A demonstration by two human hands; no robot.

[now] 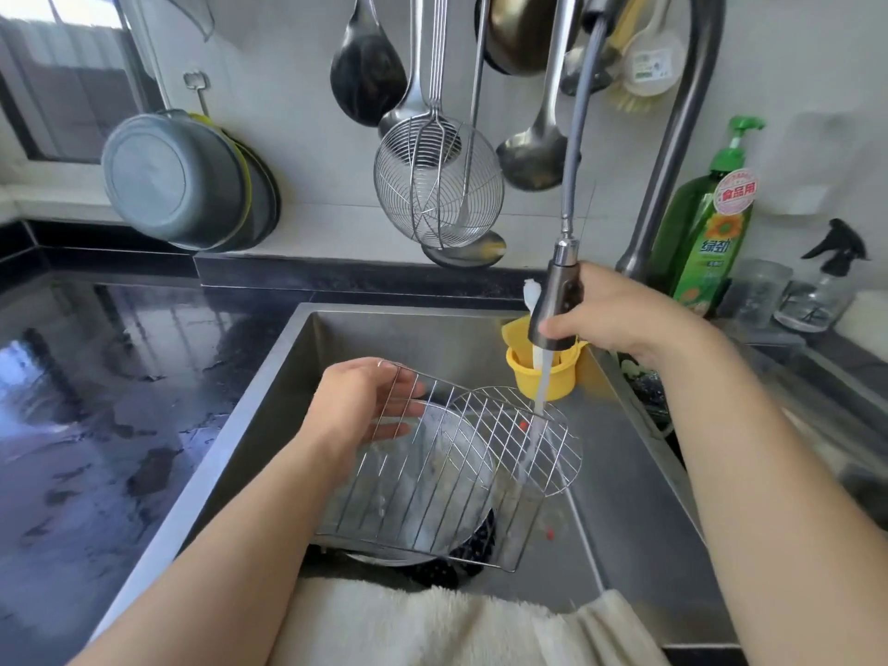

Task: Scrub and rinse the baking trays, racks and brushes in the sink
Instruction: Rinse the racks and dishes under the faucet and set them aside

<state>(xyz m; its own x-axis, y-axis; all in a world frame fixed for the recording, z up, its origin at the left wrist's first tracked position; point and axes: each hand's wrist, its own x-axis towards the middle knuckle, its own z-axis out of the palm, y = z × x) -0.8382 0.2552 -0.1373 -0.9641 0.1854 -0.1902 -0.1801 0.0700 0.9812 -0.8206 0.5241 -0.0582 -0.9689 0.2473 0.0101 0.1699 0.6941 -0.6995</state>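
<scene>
My left hand (358, 406) grips the far left edge of a rectangular wire rack (447, 478) and holds it tilted over the steel sink (624, 497). My right hand (620, 314) grips the pull-out faucet sprayer (560, 300), whose hose runs up to the tap. A stream of water (538, 401) falls from the sprayer onto the rack's far right part. Behind the rack lies a round wire rack (560, 454). Beneath the rack sits a round metal tray (451, 468) over a dark perforated pan (473, 545).
A yellow holder (552, 372) hangs in the sink's back right corner. Green dish soap (706, 223), jars and a spray bottle (826, 281) stand at the right. Ladles, a wire skimmer (437, 185) and pans (182, 180) hang on the wall. A wet black counter (96, 401) lies left.
</scene>
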